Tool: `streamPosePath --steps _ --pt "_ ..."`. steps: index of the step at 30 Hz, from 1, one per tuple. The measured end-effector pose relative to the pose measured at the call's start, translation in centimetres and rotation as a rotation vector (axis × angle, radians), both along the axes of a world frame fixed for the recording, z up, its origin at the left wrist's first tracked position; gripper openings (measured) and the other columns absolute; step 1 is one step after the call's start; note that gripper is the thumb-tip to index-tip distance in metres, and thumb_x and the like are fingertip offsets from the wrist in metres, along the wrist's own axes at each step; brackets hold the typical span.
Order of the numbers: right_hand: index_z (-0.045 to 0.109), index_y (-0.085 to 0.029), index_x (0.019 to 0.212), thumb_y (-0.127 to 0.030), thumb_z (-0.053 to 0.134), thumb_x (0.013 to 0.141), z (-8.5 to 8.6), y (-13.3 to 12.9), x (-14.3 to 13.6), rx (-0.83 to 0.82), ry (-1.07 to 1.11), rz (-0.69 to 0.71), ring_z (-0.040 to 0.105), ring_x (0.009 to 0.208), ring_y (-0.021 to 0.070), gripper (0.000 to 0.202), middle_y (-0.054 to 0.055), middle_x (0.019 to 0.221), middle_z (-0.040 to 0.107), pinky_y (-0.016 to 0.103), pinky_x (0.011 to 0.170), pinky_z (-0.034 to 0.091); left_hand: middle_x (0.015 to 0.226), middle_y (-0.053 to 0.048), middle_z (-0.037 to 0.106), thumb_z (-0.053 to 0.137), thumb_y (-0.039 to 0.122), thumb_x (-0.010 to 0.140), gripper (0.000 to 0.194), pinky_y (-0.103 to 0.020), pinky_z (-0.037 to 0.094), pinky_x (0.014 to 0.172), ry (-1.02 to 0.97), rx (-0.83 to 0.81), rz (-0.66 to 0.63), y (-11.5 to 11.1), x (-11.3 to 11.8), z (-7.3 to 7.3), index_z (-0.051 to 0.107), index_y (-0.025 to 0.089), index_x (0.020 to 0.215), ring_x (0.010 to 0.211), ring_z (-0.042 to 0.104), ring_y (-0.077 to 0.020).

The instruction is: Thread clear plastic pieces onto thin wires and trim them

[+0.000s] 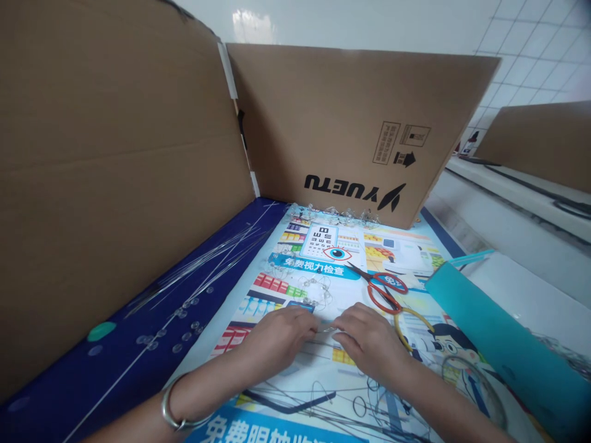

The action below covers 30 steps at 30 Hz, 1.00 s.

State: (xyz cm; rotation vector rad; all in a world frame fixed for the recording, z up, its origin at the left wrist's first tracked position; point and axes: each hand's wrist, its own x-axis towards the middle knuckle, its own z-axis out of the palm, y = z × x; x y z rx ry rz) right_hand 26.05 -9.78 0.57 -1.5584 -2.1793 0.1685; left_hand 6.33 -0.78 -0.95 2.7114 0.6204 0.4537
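My left hand and my right hand meet over the printed mat, fingertips pinched close together. Between them shows a short bit of thin, shiny wire, held from both sides; its ends are hidden in my fingers. Just beyond my fingers lies a loop of wire with transparent beads. Scissors with red handles rest past my right hand, blades partly spread. Near my right wrist is a yellow ring-shaped piece. Loose wires lie under and between my forearms.
Cardboard panels wall off the left and back. Straight wires and loose transparent beads lie on the blue strip at left. More beaded wire pieces line the back panel. A teal-sided box holding wire pieces stands at right.
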Motion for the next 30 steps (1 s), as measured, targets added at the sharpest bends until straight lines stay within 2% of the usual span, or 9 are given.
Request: streamPosePath --steps 11,25,30 --pt "0.061 -0.017 0.082 -0.016 0.042 0.087 0.2 0.36 -0.24 -0.074 -0.141 0.021 0.052 0.079 0.0165 0.02 0.005 0.077 0.061 0.029 0.074 0.039 0.073 -0.001 0.062 0.045 0.011 0.082 0.015 -0.028 0.041 0.064 0.069 0.115 -0.049 -0.2 0.39 -0.28 0.057 0.018 0.076 0.07 0.055 -0.0164" --pt "0.061 -0.02 0.083 -0.019 0.049 0.085 0.48 0.12 -0.02 -0.169 0.102 -0.06 0.052 0.082 0.0142 0.012 0.001 0.08 0.06 0.024 0.073 0.04 0.071 -0.003 0.057 0.041 0.014 0.084 0.015 -0.028 0.04 0.063 0.041 0.101 0.025 -0.52 0.21 -0.61 0.054 0.018 0.079 0.07 0.053 -0.0171" --pt "0.062 -0.019 0.081 -0.019 0.047 0.086 0.45 0.19 -0.19 -0.18 0.07 -0.035 0.052 0.08 0.0143 0.015 0.001 0.078 0.06 0.024 0.072 0.039 0.072 -0.002 0.058 0.041 0.015 0.084 0.014 -0.029 0.038 0.063 0.071 0.094 0.029 -0.71 0.21 -0.42 0.053 0.019 0.078 0.069 0.053 -0.0175"
